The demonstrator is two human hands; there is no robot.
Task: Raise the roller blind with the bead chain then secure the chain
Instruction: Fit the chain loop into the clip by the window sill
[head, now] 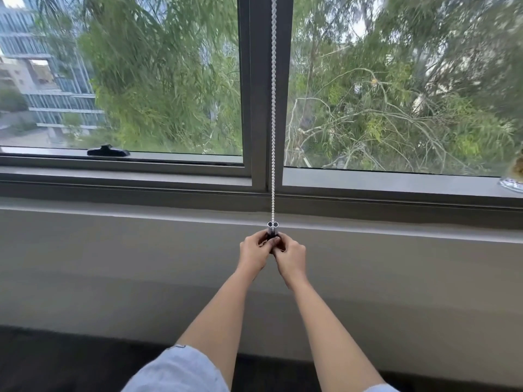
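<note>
A white bead chain hangs straight down in front of the grey window mullion, its two strands close together. It ends in a small clear and dark chain holder on the wall just under the sill. My left hand and my right hand meet at that holder, fingers pinched around its lower part, which they hide. The roller blind itself is out of view above; both panes show uncovered.
A grey sill runs the width of the window above a plain grey wall. A black window handle sits on the left frame. A glass object stands on the sill at the far right. Dark floor lies below.
</note>
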